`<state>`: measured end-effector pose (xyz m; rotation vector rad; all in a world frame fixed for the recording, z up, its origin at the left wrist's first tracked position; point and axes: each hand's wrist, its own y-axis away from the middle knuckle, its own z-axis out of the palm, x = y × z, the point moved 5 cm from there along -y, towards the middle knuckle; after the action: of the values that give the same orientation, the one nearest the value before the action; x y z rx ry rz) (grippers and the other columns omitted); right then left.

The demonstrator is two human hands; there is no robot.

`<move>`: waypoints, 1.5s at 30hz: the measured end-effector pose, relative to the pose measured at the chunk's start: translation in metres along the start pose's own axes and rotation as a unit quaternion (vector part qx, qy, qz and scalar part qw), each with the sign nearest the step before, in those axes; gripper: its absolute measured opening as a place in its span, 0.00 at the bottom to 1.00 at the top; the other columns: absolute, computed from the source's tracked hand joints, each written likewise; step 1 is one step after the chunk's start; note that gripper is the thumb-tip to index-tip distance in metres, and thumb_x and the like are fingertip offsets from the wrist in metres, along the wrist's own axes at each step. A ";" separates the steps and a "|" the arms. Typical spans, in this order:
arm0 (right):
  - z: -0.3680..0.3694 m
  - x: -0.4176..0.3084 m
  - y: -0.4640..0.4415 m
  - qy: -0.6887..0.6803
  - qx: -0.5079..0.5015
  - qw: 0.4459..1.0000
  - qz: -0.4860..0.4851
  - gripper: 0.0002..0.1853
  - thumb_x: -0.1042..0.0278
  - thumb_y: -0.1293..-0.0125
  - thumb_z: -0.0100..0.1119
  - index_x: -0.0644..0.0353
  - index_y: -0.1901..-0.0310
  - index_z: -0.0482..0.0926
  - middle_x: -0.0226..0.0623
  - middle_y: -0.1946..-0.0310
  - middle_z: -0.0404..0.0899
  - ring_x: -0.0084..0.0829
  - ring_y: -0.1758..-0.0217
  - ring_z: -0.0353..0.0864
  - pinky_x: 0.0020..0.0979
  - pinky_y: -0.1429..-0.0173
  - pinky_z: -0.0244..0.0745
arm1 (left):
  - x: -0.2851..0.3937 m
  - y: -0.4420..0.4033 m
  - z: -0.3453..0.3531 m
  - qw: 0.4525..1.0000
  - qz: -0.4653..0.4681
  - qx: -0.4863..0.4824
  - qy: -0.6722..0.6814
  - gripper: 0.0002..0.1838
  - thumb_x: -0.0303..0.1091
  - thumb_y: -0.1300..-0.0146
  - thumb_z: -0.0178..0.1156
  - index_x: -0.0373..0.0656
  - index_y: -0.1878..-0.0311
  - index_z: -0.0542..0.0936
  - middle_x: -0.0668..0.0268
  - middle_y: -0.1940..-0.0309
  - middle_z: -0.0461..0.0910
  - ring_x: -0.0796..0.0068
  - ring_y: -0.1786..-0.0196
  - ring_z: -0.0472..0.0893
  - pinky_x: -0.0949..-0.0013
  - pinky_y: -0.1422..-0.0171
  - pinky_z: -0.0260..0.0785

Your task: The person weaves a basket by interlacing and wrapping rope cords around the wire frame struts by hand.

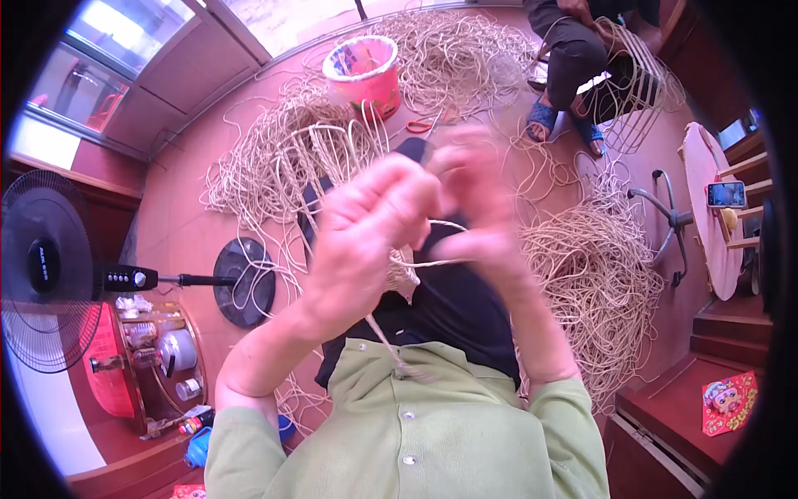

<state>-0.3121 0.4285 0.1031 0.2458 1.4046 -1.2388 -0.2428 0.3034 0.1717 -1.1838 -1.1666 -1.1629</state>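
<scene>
Over my lap, my left hand (378,212) is closed, gripping pale cord. Close beside it on the right, my right hand (478,195) is smeared by motion, its fingers curved. A strand of cord (445,263) runs between the two hands, by the right thumb; whether that hand grips it is unclear. Beneath the left hand shows a small woven cord piece (402,281), partly hidden. One loose cord end (381,333) hangs down toward my green shirt. More long strands (324,150) fan out beyond my left hand.
Heaps of cord (582,291) cover the floor to the right, left and far side. A pink bucket (374,87) and red-handled scissors (426,125) lie ahead. On the left stands a fan (46,262). Another person's hands (611,33) hold a looped cord frame at upper right.
</scene>
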 end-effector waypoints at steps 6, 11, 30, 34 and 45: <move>-0.005 0.053 -0.030 0.485 0.071 0.860 -0.141 0.16 0.72 0.34 0.56 0.53 0.45 0.81 0.36 0.61 0.80 0.37 0.54 0.80 0.41 0.48 0.68 | 0.083 0.031 -0.022 0.970 0.154 0.032 0.188 0.15 0.40 0.15 0.44 0.43 0.60 0.70 0.75 0.76 0.56 0.80 0.74 0.58 0.68 0.65 0.58; -0.202 -0.004 -0.004 0.629 0.109 0.762 -0.111 0.24 0.78 0.38 0.66 0.54 0.39 0.80 0.38 0.51 0.87 0.35 0.52 0.87 0.37 0.42 0.78 | 0.047 0.123 -0.215 0.926 0.112 0.233 0.276 0.12 0.35 0.17 0.48 0.43 0.61 0.71 0.77 0.78 0.55 0.83 0.76 0.53 0.73 0.69 0.49; -0.047 0.059 0.043 0.270 -0.162 0.920 0.233 0.13 0.66 0.29 0.66 0.62 0.47 0.83 0.37 0.54 0.85 0.31 0.52 0.84 0.35 0.45 0.78 | -0.089 0.070 -0.063 0.976 0.083 0.186 -0.082 0.09 0.35 0.17 0.46 0.42 0.55 0.72 0.43 0.44 0.83 0.80 0.70 0.80 0.76 0.60 0.76; -0.135 0.067 0.058 0.207 0.001 0.940 0.271 0.13 0.66 0.27 0.64 0.65 0.68 0.85 0.26 0.72 0.82 0.16 0.65 0.78 0.25 0.57 0.73 | -0.103 0.062 -0.050 0.975 0.061 0.207 -0.046 0.09 0.35 0.17 0.46 0.42 0.54 0.72 0.47 0.46 0.85 0.83 0.70 0.78 0.79 0.58 0.72; -0.116 0.036 0.032 0.086 0.072 0.975 0.192 0.16 0.65 0.25 0.63 0.64 0.71 0.81 0.21 0.77 0.72 0.14 0.71 0.66 0.24 0.66 0.59 | -0.114 0.062 -0.043 0.956 0.037 0.213 -0.196 0.09 0.35 0.17 0.49 0.42 0.55 0.73 0.57 0.53 0.88 0.90 0.72 0.71 0.82 0.64 0.65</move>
<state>-0.3674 0.5125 0.0277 0.7060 1.3358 -1.0144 -0.1854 0.2656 0.0537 -1.1320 -1.5643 -0.5834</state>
